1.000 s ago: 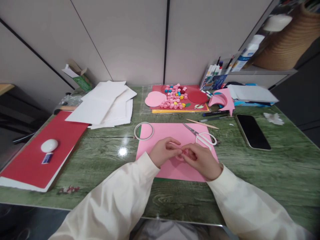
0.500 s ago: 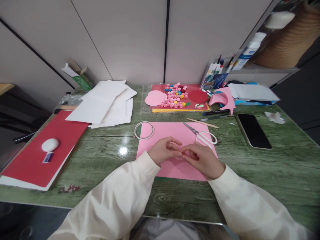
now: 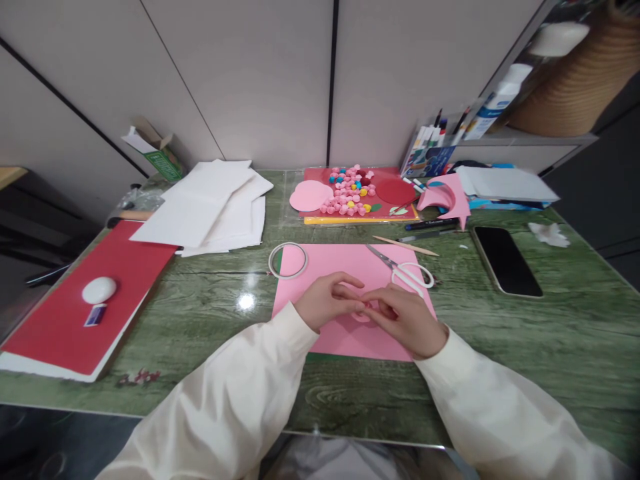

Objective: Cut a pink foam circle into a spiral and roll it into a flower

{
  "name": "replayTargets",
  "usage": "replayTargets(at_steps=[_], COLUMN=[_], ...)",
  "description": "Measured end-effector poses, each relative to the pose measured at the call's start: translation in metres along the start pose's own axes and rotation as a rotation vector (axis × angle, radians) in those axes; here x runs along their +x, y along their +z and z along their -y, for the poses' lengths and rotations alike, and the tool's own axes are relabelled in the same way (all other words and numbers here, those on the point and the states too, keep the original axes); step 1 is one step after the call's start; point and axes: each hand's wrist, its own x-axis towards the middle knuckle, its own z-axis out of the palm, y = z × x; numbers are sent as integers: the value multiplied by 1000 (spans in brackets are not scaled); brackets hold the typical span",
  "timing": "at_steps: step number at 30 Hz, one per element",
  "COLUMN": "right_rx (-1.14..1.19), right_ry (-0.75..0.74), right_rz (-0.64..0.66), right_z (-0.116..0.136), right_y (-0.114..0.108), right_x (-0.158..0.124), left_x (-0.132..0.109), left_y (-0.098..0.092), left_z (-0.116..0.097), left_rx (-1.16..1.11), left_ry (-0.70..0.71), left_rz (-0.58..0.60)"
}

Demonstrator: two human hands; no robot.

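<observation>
Above the table, mid-frame, our left hand and right hand pinch a pink scrap between fingertips; likely light, crushable, best held by edges.

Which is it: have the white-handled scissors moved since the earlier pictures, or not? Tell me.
No: the scissors lie in the same place relative to the phone, with no visible shift either way.
</observation>
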Motion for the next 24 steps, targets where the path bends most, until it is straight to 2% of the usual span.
replayTargets(at_steps=[6, 11, 19, 24], right_rx=[4, 17, 47, 114], right_ry=[59, 67, -116, -230], right_rz=[-41, -33, -49, 83], right_z=[-1, -1, 0, -2], right_y=[2, 3, -3, -1], right_x=[-1, -1, 0, 1], left_x=[0, 0, -3, -4], left_y=[9, 12, 0, -7], left_z=[1, 1, -7, -13], left_rx=[26, 3, -24, 121], left_ry=[47, 28, -95, -180], left_rz=[-108, -128, 13, 154])
